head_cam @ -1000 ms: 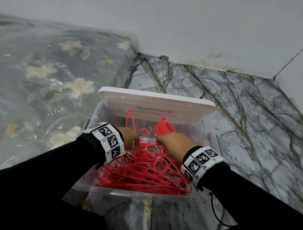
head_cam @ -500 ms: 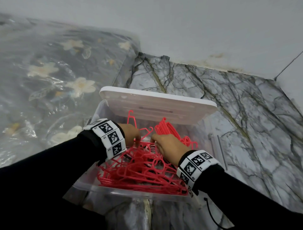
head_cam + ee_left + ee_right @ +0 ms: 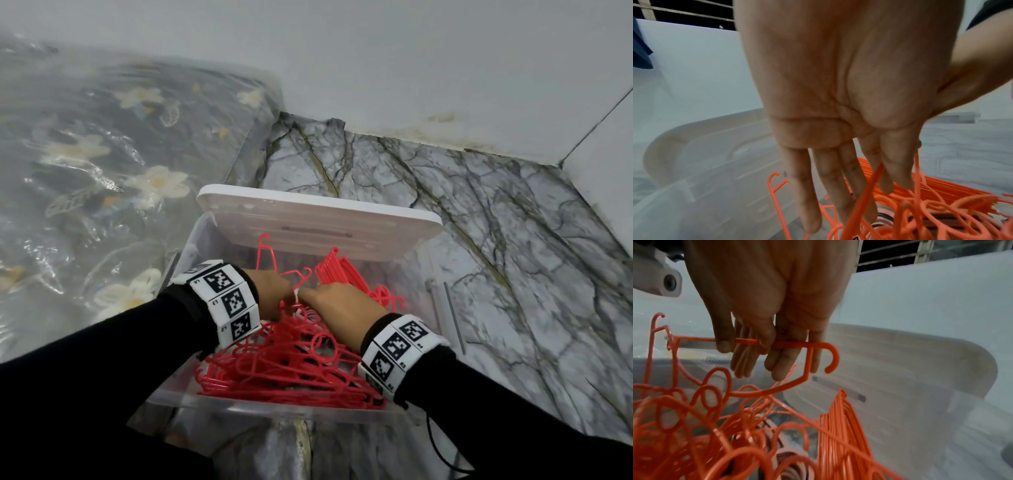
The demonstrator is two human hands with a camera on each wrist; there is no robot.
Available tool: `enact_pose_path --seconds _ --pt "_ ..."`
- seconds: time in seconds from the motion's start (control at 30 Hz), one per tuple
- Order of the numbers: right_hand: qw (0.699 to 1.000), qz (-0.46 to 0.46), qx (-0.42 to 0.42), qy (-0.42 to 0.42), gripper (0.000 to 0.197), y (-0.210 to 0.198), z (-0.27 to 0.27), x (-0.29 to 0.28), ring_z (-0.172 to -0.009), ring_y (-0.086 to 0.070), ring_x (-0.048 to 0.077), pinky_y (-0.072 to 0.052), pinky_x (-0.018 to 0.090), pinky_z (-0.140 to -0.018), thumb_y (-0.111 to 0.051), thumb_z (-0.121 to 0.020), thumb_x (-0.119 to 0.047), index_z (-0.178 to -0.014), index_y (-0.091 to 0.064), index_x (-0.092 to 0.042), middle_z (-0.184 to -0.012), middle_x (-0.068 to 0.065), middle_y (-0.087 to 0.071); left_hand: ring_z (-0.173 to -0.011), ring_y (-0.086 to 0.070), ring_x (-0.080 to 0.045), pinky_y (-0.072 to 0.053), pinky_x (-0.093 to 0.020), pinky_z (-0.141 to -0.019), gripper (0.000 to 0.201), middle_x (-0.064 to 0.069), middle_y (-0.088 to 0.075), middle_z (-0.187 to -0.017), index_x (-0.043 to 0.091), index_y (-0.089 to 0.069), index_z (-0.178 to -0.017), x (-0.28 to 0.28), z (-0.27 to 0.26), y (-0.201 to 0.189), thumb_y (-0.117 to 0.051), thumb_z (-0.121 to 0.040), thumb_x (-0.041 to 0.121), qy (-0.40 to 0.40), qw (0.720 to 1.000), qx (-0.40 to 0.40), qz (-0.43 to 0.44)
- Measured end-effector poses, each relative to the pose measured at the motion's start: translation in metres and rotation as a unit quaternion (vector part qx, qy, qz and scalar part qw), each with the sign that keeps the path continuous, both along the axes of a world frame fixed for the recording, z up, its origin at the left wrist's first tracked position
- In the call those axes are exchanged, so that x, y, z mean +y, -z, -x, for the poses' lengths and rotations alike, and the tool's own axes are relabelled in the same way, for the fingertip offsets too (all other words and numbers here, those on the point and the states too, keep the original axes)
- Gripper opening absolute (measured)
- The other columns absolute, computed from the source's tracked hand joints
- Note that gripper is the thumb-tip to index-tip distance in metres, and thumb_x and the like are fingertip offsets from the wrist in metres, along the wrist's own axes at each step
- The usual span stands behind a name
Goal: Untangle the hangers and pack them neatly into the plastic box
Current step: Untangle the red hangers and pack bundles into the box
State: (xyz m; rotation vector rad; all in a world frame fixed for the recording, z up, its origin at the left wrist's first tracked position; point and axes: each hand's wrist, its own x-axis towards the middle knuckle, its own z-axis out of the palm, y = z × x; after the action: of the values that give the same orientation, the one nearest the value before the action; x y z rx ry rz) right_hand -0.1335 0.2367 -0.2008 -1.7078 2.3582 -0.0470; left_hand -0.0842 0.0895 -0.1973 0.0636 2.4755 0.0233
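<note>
A clear plastic box [image 3: 274, 409] stands on the floor with its white lid [image 3: 325, 226] propped up at the back. A tangle of red hangers [image 3: 284, 370] fills the near part, and a neat stack of hangers [image 3: 339, 270] leans at the back right. My right hand [image 3: 342, 308] is over the tangle; in the right wrist view it [image 3: 748, 344] pinches the straight bar of one hanger [image 3: 793, 344] between thumb and forefinger. My left hand [image 3: 274, 294] is right beside it. Its fingers [image 3: 838, 186] hang straight into the tangle, with a hanger bar running between them.
Floral bedding in a clear plastic bag [image 3: 102, 171] lies along the box's left side. Marble-patterned floor [image 3: 513, 274] spreads to the right and behind, up to a white wall [image 3: 376, 68]. A black cable [image 3: 435, 442] hangs from my right wrist.
My right hand has moved left, away from the neat stack, until it meets my left hand over the tangle. My left hand has barely moved.
</note>
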Motion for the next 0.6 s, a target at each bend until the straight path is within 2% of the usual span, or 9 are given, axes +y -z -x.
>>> enact_pose_path --seconds 0.07,0.13,0.2,0.33,0.4,0.5,0.57,0.6 --pt "1.0 0.011 0.022 -0.006 0.038 -0.006 0.005 0.001 -0.1 -0.06 0.032 -0.046 0.04 -0.079 -0.04 -0.096 -0.006 -0.131 -0.045 -0.021 -0.107 0.01 -0.063 -0.109 -0.059 -0.026 -0.039 -0.025 -0.077 0.031 -0.008 -0.065 -0.118 0.018 -0.062 -0.122 -0.002 -0.001 0.0 -0.055 -0.091 0.019 -0.01 1.0 0.019 -0.015" --pt "0.999 0.018 0.031 -0.006 0.039 -0.011 0.008 0.003 -0.1 -0.06 0.031 -0.046 0.04 -0.078 -0.039 -0.097 -0.006 -0.132 -0.043 -0.023 -0.108 0.01 -0.062 -0.108 -0.06 -0.025 -0.044 -0.029 -0.085 0.03 -0.006 -0.066 -0.117 0.02 -0.063 -0.12 -0.005 0.0 0.0 -0.053 -0.092 0.021 -0.013 0.999 0.033 -0.028" --pt "0.999 0.013 0.039 -0.011 0.04 -0.013 0.005 0.003 -0.098 -0.06 0.032 -0.045 0.04 -0.076 -0.039 -0.096 -0.004 -0.132 -0.042 -0.02 -0.105 0.011 -0.062 -0.107 -0.06 -0.027 -0.046 -0.032 -0.087 0.028 -0.007 -0.066 -0.116 0.018 -0.063 -0.118 -0.005 0.001 -0.001 -0.053 -0.093 0.024 -0.01 0.999 0.04 -0.026" --pt "1.0 -0.027 0.015 -0.001 0.037 -0.006 -0.001 0.002 -0.095 -0.06 0.036 -0.043 0.042 -0.075 -0.037 -0.094 -0.001 -0.128 -0.045 -0.012 -0.099 0.015 -0.062 -0.106 -0.06 -0.03 -0.042 -0.029 -0.079 0.029 -0.012 -0.065 -0.116 0.012 -0.063 -0.117 0.001 0.0 -0.001 -0.049 -0.095 0.025 0.009 0.999 0.036 -0.012" --pt "1.0 -0.017 -0.011 0.012 0.038 -0.004 -0.001 0.002 -0.096 -0.06 0.035 -0.043 0.041 -0.077 -0.038 -0.094 -0.002 -0.13 -0.045 -0.013 -0.101 0.016 -0.062 -0.106 -0.06 -0.029 -0.042 -0.029 -0.079 0.028 -0.011 -0.065 -0.116 0.013 -0.063 -0.117 0.001 0.001 -0.003 -0.049 -0.095 0.021 0.006 0.999 0.031 -0.018" --pt "0.998 0.032 -0.046 0.029 0.035 -0.008 0.002 0.0 -0.101 -0.056 0.03 -0.035 0.031 -0.078 -0.042 -0.093 -0.003 -0.127 -0.046 -0.011 -0.109 0.015 -0.061 -0.102 -0.063 -0.02 -0.043 -0.022 -0.079 0.029 -0.003 -0.069 -0.113 0.019 -0.067 -0.115 -0.006 0.003 -0.009 -0.052 -0.092 0.012 -0.04 0.998 0.02 -0.05" --pt "0.997 0.058 -0.002 0.048 0.026 -0.014 0.013 0.0 -0.108 -0.052 0.028 -0.036 0.034 -0.091 -0.045 -0.092 -0.007 -0.117 -0.049 -0.011 -0.114 0.009 -0.058 -0.092 -0.066 -0.012 -0.04 -0.016 -0.071 0.027 -0.002 -0.071 -0.108 0.017 -0.068 -0.111 -0.013 0.003 -0.015 -0.05 -0.092 0.01 -0.08 0.995 0.027 -0.059" --pt "0.994 0.074 0.026 0.071 0.023 -0.016 0.021 0.002 -0.108 -0.051 0.027 -0.036 0.037 -0.094 -0.046 -0.091 -0.009 -0.113 -0.05 -0.012 -0.115 0.007 -0.057 -0.08 -0.066 -0.005 -0.04 -0.013 -0.065 0.026 -0.002 -0.071 -0.106 0.016 -0.068 -0.11 -0.017 0.002 -0.018 -0.049 -0.093 0.009 -0.101 0.992 0.034 -0.062"
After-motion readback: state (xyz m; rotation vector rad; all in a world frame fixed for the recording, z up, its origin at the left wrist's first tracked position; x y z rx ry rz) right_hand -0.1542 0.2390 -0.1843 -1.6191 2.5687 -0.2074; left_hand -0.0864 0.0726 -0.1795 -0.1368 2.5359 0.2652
